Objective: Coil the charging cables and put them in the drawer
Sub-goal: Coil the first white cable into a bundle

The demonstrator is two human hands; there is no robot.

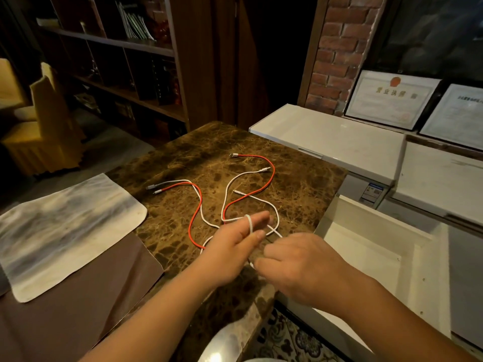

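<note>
Several charging cables lie tangled on the brown marble countertop [183, 158]. A red cable [269, 178] runs from the far middle towards me. Among them, a white cable [227, 194] crosses it. My left hand [235, 241] is stretched out flat with a white cable looped over its fingers. My right hand [298, 265] pinches that same white cable just beside it. An open white drawer [366, 246] stands to the right of the counter.
A streaked white cloth [65, 226] lies on a brown mat [78, 304] at the left. White chest cabinets [326, 137] and framed certificates [392, 100] stand at the back right. Dark shelving fills the back left. A patterned floor shows below the counter edge.
</note>
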